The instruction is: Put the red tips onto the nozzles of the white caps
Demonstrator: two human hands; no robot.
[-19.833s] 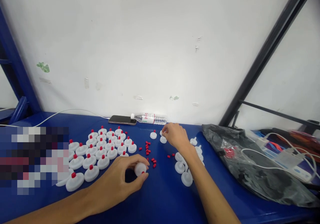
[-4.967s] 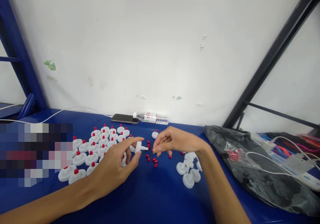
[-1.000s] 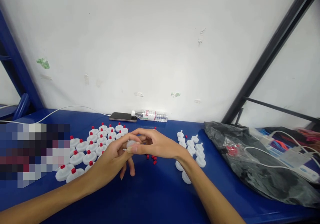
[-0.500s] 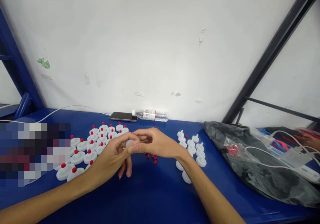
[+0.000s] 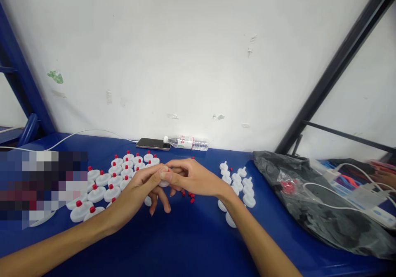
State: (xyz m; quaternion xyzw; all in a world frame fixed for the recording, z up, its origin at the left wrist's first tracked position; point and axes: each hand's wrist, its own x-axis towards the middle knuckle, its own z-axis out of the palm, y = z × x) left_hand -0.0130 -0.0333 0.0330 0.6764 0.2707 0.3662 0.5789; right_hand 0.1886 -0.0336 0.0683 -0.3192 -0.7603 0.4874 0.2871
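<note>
Both hands meet over the middle of the blue table [image 5: 192, 244]. My left hand [image 5: 140, 192] pinches a white disc-shaped plastic part [image 5: 163, 182], mostly hidden by fingers. My right hand [image 5: 188, 178] is closed against the same part, thumb and fingertips pressed to it. To the left lie rows of several white parts with red caps [image 5: 114, 176]. Several loose red caps [image 5: 190, 195] lie just under the hands. To the right sits a cluster of several white parts without caps [image 5: 239, 182].
A phone [image 5: 153, 144] and a lying water bottle [image 5: 187, 143] rest against the white wall. A black plastic bag [image 5: 312, 202] with white cables [image 5: 340, 190] fills the right side. A white cable [image 5: 77, 136] runs along the back left. A blurred patch covers the left edge.
The hands stay joined on the white part. My left fingers have shifted slightly upward around it, and the view has barely moved.
</note>
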